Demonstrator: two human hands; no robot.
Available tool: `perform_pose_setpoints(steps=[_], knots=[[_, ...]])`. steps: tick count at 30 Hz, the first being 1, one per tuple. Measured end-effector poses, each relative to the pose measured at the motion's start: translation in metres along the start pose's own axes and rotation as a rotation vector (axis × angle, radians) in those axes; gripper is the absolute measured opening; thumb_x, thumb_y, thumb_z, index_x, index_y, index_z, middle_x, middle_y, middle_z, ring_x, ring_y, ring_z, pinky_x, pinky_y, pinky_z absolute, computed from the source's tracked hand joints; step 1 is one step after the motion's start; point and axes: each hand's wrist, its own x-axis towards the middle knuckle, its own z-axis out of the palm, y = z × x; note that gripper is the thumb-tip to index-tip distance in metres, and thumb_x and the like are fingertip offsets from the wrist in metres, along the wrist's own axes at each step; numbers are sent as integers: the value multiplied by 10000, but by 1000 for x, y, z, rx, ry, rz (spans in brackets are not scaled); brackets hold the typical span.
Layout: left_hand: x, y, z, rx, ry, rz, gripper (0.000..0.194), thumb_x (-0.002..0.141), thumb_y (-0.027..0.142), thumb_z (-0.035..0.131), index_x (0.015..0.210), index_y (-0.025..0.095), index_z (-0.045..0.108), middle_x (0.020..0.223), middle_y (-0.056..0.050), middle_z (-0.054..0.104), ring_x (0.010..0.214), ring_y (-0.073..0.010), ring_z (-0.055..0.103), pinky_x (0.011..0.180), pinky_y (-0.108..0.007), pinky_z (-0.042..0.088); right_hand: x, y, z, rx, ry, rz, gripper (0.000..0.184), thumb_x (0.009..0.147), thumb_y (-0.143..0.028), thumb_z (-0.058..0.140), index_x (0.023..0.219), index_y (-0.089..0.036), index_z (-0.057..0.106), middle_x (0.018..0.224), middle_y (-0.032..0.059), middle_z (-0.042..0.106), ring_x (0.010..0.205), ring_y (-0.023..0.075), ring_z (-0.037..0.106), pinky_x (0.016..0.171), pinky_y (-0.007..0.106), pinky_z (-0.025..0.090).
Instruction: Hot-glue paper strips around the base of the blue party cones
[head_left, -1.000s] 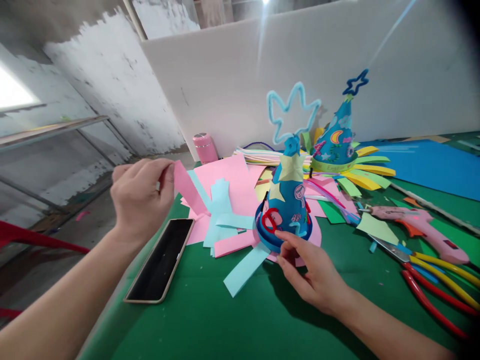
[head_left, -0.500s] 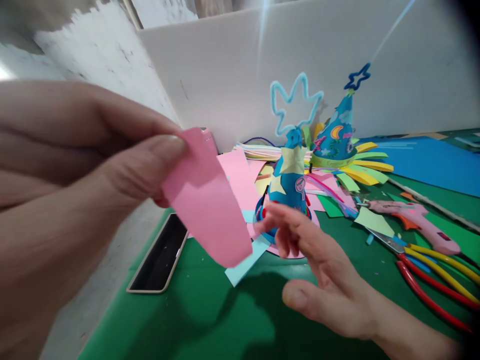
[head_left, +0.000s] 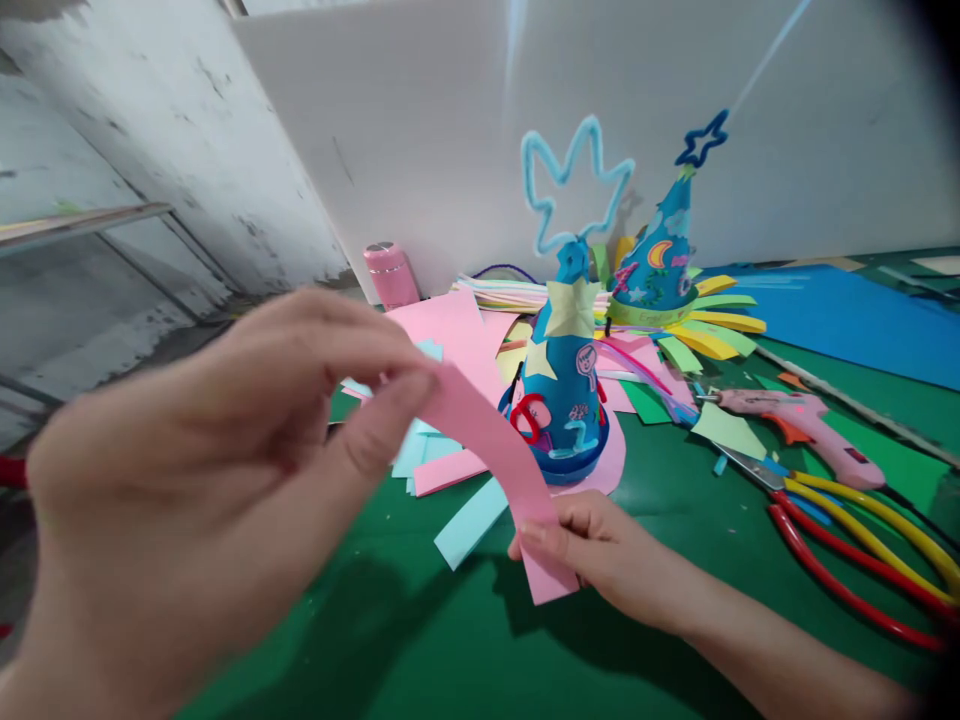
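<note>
A pink paper strip [head_left: 491,440] is stretched in a curve between my two hands, above the table. My left hand [head_left: 247,450], close to the camera and slightly blurred, pinches its upper end between thumb and forefinger. Near the lower end, my right hand [head_left: 592,550] grips the strip with the thumb on top. Just behind stands a blue paper cone hat [head_left: 559,390] with pale yellow stars, red and light blue fuzzy-wire shapes and a light blue wire crown on its tip. Under its brim, a light blue paper strip [head_left: 471,525] and a shorter pink strip [head_left: 450,470] poke out.
A second decorated cone hat [head_left: 656,265] with green and yellow strips stands behind. On the right lie a pink glue gun [head_left: 802,415] and scissors with pliers-like red and yellow handles [head_left: 855,560]. Pink paper sheets [head_left: 457,335] and a pink flask [head_left: 391,275] are at the back left.
My left hand has brought the pink strip from the left towards the camera and the middle. My right hand has left the hat's brim and now holds the strip's lower end.
</note>
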Motion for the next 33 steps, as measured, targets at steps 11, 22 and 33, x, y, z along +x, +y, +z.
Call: perform_pose_setpoints(steps=[11,22,33], knots=[[-100,-16,48,-48,-277,580,231,737,101,524,881,263,605,755,-5,670,761,-179,603,727,-356,424,4,7,-5,531,16,83,232,780,-276,473,593,-143,510,462,-55,344,445,53,289,451,175,255],[-114,-30,57,-86,-257,587,132,739,95,586,859,127,629,827,-63,674,896,-209,587,827,-352,335,6,10,-6,655,55,184,172,750,-218,482,624,-120,545,518,-33,424,456,43,327,465,180,278],[-97,-30,49,-223,-250,405,230,710,4,513,852,162,602,758,-31,648,756,-157,587,768,-318,398,3,2,-16,333,22,143,439,828,-435,400,615,-102,593,455,-24,428,411,46,330,424,195,200]])
